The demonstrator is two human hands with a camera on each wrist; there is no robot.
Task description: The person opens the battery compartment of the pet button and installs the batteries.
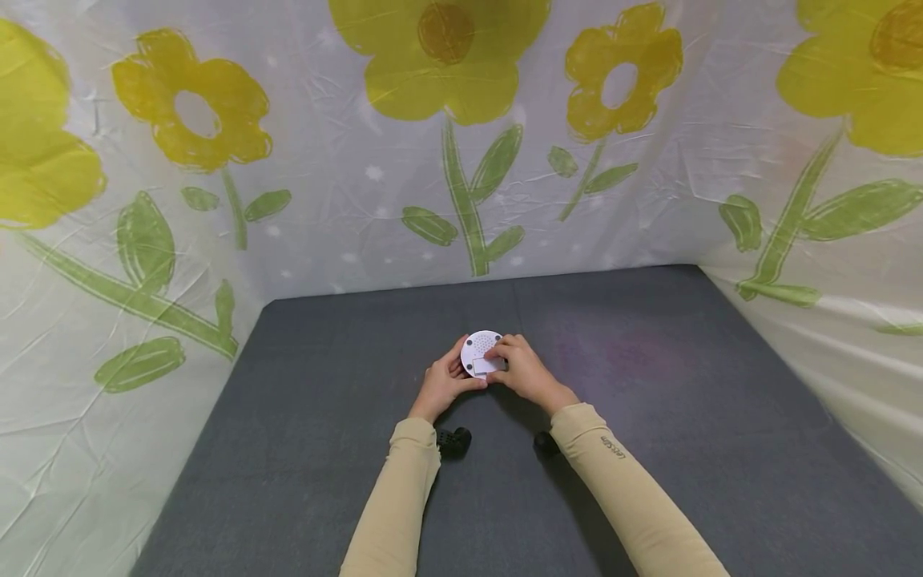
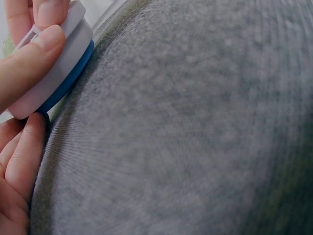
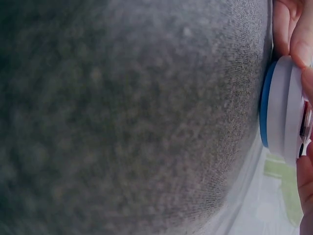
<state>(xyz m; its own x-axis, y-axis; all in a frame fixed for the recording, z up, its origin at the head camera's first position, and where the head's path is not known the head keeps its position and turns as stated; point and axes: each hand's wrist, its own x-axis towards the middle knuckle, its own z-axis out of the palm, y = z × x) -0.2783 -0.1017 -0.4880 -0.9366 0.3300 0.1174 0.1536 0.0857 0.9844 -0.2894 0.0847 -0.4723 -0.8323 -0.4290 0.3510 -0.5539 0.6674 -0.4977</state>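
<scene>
Cloth printed with big yellow flowers hangs behind and to both sides of a grey mat that covers the surface. Two arms in tan sleeves reach in over the mat, with small black wrist cameras under them. Near the middle of the mat both hands meet on a round white disc with a blue underside, lying flat on the mat. The left hand grips its left edge with curled fingers; the right hand curls over its right side, its fingers pinching a small white tab on top of the disc.
</scene>
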